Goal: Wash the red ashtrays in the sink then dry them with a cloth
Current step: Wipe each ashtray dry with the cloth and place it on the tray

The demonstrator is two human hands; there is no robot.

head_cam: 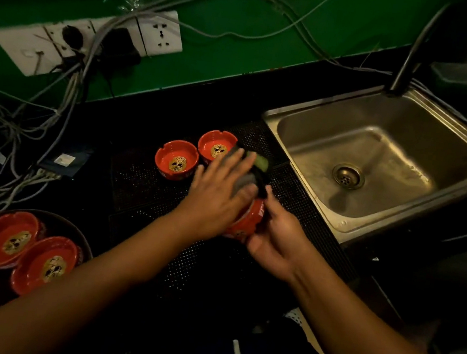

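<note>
My right hand (pixel 276 236) grips a red ashtray (pixel 247 221), tilted on its side above the black bar mat (pixel 147 189). My left hand (pixel 218 192) lies over the ashtray with fingers stretched out, pressing a grey-green cloth (pixel 252 169) against it. Two red ashtrays with gold emblems, one (pixel 176 160) and another (pixel 217 146), stand upright on the mat behind my hands. Two more red ashtrays, one (pixel 6 237) and its neighbour (pixel 45 265), sit on a dark round tray (pixel 71 229) at the lower left.
A steel sink (pixel 315 134) with a drain (pixel 348 175) lies to the right, its tap (pixel 411 60) at the back. Wall sockets (pixel 159 33) and tangled cables (pixel 20 166) crowd the green wall and counter at left.
</note>
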